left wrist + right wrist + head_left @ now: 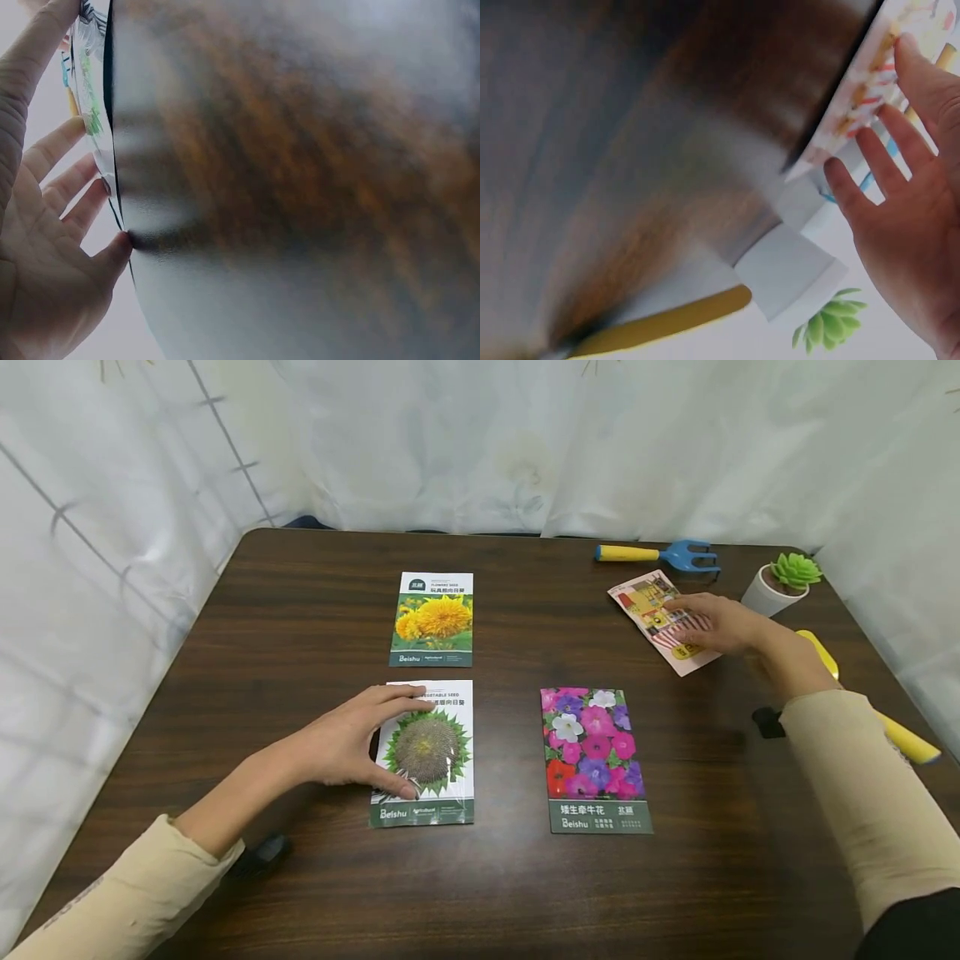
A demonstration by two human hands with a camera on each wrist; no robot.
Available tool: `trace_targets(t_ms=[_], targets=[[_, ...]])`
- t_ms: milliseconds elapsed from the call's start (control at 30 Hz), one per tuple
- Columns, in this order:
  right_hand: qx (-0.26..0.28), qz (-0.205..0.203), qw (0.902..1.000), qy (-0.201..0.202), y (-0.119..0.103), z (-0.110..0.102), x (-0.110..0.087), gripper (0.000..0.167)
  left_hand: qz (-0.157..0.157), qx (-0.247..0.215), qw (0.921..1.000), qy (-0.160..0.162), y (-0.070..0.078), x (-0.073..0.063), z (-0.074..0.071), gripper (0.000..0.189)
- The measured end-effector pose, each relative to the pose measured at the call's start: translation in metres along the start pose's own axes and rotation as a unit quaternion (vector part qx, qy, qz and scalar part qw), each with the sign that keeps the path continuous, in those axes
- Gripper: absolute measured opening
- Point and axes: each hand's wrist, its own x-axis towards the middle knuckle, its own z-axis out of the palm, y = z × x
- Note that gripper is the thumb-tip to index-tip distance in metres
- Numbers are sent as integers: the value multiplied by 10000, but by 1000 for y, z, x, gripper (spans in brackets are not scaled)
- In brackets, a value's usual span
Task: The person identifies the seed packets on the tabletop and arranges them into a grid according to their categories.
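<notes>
My left hand (356, 735) rests over a seed packet (427, 747) with a large green-rimmed sunflower head, its thumb and fingers spread across it. The left wrist view shows the fingertips (88, 126) at that packet's surface and edge. On the right, my other hand (716, 622) touches a pink packet (645, 597) with its fingers spread; the hand hides part of its print. A packet with yellow sunflowers (442, 618) lies just behind the left hand's one. Between the hands lies a packet printed with pink and purple petunias (596, 747).
A small blue hand fork with a yellow handle (628, 553) lies at the back right. Beside it stands a white pot (767, 593) with a green succulent. A yellow-handled tool (909, 739) lies partly under the right arm. White curtains (450, 452) surround the brown table (315, 602).
</notes>
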Motion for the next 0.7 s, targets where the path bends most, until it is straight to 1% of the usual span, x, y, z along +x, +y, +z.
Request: trace_targets(t_ms=[100, 200, 367, 467, 700], targets=[[19, 186, 9997, -184, -1, -3, 0, 56, -6, 4, 10000, -10, 0, 0, 0, 102], [-1, 300, 9994, -185, -1, -4, 0, 58, 11, -10, 10000, -10, 0, 0, 0, 102], [-40, 365, 9993, 21, -3, -2, 2, 60, 61, -15, 10000, 6, 0, 0, 0, 101], [-102, 427, 9989, 163, -5, -1, 4, 61, 35, 4, 10000, 3, -1, 0, 0, 102], [-519, 341, 9962, 604, -10, 6, 9, 61, 1, 59, 10000, 23, 0, 1, -1, 103]])
